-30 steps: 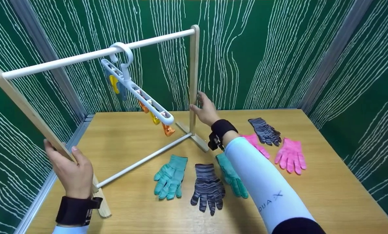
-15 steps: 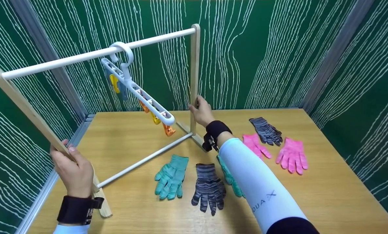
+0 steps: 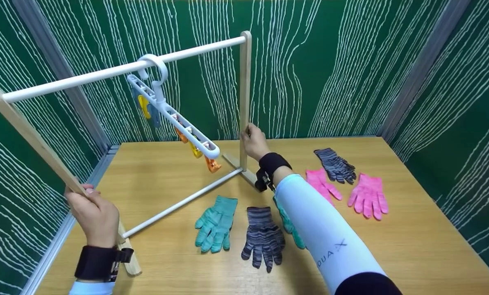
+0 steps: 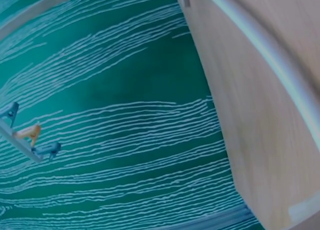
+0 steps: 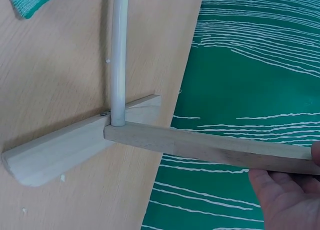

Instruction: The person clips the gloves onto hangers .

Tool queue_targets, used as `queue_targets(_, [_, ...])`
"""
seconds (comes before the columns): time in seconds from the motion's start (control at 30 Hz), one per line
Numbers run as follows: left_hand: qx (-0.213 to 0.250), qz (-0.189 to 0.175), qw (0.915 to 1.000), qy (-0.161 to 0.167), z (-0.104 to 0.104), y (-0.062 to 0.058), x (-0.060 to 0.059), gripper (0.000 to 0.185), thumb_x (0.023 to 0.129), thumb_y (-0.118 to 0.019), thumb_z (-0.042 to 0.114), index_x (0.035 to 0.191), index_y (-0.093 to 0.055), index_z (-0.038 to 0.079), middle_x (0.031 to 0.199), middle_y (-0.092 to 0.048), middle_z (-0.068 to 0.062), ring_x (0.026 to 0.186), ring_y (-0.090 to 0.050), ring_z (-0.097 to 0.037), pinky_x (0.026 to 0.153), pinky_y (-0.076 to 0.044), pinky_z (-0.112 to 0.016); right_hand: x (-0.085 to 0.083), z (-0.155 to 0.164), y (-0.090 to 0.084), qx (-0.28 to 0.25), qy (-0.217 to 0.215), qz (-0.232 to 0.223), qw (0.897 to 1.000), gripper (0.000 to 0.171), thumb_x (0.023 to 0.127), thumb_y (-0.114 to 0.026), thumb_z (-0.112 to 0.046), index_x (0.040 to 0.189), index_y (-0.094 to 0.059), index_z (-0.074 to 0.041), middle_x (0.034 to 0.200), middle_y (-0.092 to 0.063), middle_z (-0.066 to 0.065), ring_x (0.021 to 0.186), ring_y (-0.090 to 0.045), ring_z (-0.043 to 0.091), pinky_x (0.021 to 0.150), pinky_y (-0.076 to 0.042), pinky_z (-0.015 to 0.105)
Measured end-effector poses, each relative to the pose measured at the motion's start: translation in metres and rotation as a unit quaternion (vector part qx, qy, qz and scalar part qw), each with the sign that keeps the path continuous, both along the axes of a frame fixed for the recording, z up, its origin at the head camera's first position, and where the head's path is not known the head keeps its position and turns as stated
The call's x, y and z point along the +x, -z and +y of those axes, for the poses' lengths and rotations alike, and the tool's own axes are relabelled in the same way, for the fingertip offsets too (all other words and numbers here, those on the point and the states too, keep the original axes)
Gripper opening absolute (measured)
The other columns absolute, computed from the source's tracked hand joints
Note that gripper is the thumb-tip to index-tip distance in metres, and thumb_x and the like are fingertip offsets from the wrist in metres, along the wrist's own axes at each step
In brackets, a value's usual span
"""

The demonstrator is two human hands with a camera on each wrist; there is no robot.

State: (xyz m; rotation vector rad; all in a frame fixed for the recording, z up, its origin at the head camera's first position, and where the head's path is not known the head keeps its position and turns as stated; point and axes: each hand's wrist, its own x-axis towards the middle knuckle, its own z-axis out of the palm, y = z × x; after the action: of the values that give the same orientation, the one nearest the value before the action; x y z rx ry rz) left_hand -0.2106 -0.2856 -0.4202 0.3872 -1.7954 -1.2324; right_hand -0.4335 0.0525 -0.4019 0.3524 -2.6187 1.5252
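A drying rack with wooden uprights and white rods stands on the wooden table [image 3: 412, 246]. My left hand [image 3: 92, 207] grips the rack's left upright [image 3: 31, 137] low down, fingers curled round it. Across the table, my right hand [image 3: 252, 140] grips the right upright [image 3: 244, 98] near its base. In the right wrist view the same upright [image 5: 210, 147] meets its wooden foot [image 5: 60, 152] and the lower white rod [image 5: 118, 54], with my right hand [image 5: 285, 195] holding it. A white clip hanger [image 3: 170, 116] with orange, yellow and blue clips hangs from the top rod [image 3: 105, 73].
Several gloves lie on the table right of the rack: a teal glove [image 3: 214, 223], a grey striped glove [image 3: 262, 237], a second teal one [image 3: 287, 224] partly under my forearm, two pink gloves [image 3: 369, 196] and another striped glove [image 3: 335, 164]. Green patterned walls enclose three sides.
My left hand has slid a little down the left upright and curled round it. My right hand went from resting against the right upright to gripping it, slightly nearer me.
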Motion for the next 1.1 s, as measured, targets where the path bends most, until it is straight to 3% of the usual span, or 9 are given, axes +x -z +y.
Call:
queue_targets(0.13, [0.011, -0.01, 0.9998, 0.011, -0.001, 0.001, 0.0, 0.046, 0.117, -0.03, 0.01, 0.162, -0.031, -0.001, 0.113, -0.039, 0.007, 0.108, -0.042, -0.007, 0.099, -0.037, -0.024, 0.0, 0.001, 0.0, 0.003, -0.008, -0.004, 1.0, 0.02, 0.117, -0.044, -0.012, 0.124, -0.056, 0.002, 0.135, -0.065, 0.027, 0.126, -0.065, 0.04, 0.105, -0.058, 0.051])
queue_targets(0.4, [0.019, -0.012, 0.9994, 0.028, -0.002, -0.001, -0.001, 0.043, 0.117, -0.028, 0.011, 0.158, -0.031, -0.002, 0.113, -0.038, 0.001, 0.108, -0.041, -0.01, 0.094, -0.034, -0.026, -0.002, 0.004, -0.002, -0.002, -0.015, 0.001, 1.0, 0.019, 0.116, -0.046, -0.007, 0.126, -0.057, 0.003, 0.139, -0.065, 0.028, 0.133, -0.065, 0.042, 0.111, -0.058, 0.052])
queue_targets(0.47, [0.019, -0.01, 0.9994, 0.028, -0.001, -0.001, -0.002, 0.043, 0.117, -0.029, 0.01, 0.158, -0.031, -0.002, 0.114, -0.039, 0.0, 0.108, -0.04, -0.009, 0.094, -0.033, -0.026, -0.003, 0.005, -0.002, 0.0, -0.017, 0.007, 1.0, 0.016, 0.115, -0.047, -0.006, 0.124, -0.057, 0.002, 0.135, -0.066, 0.025, 0.131, -0.066, 0.04, 0.109, -0.058, 0.05])
queue_targets(0.6, [-0.001, 0.014, 0.9997, 0.02, 0.0, 0.0, -0.003, 0.041, 0.115, -0.031, 0.005, 0.154, -0.035, -0.007, 0.111, -0.039, 0.003, 0.103, -0.041, -0.008, 0.091, -0.032, -0.025, -0.004, 0.008, -0.004, 0.013, -0.025, 0.012, 1.0, 0.008, 0.115, -0.047, -0.006, 0.108, -0.051, -0.003, 0.11, -0.059, 0.016, 0.112, -0.063, 0.034, 0.095, -0.056, 0.043])
queue_targets(0.67, [-0.008, 0.024, 0.9996, 0.015, 0.0, 0.0, -0.004, 0.039, 0.114, -0.031, 0.003, 0.151, -0.037, -0.009, 0.109, -0.039, 0.005, 0.101, -0.041, -0.007, 0.09, -0.031, -0.025, -0.004, 0.009, -0.005, 0.019, -0.032, 0.01, 0.999, 0.008, 0.115, -0.046, -0.007, 0.108, -0.05, -0.004, 0.108, -0.056, 0.013, 0.11, -0.061, 0.032, 0.094, -0.054, 0.044])
queue_targets(0.73, [-0.009, 0.027, 0.9995, 0.016, 0.001, 0.0, -0.005, 0.038, 0.114, -0.031, 0.003, 0.15, -0.038, -0.009, 0.109, -0.038, 0.006, 0.1, -0.04, -0.006, 0.09, -0.031, -0.025, -0.005, 0.011, -0.005, 0.024, -0.04, 0.006, 0.999, 0.01, 0.116, -0.045, -0.008, 0.117, -0.052, -0.001, 0.115, -0.06, 0.017, 0.117, -0.063, 0.034, 0.099, -0.056, 0.046])
queue_targets(0.87, [-0.003, 0.026, 0.9994, 0.023, 0.003, -0.001, -0.008, 0.037, 0.115, -0.03, 0.004, 0.15, -0.038, -0.007, 0.109, -0.038, 0.006, 0.101, -0.04, -0.007, 0.092, -0.032, -0.024, -0.005, 0.015, -0.007, 0.026, -0.053, -0.007, 0.998, 0.029, 0.117, -0.041, -0.009, 0.142, -0.048, 0.004, 0.138, -0.06, 0.029, 0.134, -0.062, 0.043, 0.112, -0.055, 0.054])
queue_targets(1.1, [-0.006, 0.038, 0.9987, 0.034, 0.008, -0.002, -0.015, 0.035, 0.113, -0.03, 0.0, 0.146, -0.039, -0.01, 0.108, -0.038, 0.004, 0.102, -0.041, -0.011, 0.091, -0.033, -0.024, -0.007, 0.024, -0.008, 0.015, -0.057, -0.032, 0.998, 0.04, 0.117, -0.04, -0.01, 0.153, -0.043, 0.007, 0.147, -0.057, 0.032, 0.141, -0.058, 0.044, 0.118, -0.051, 0.055])
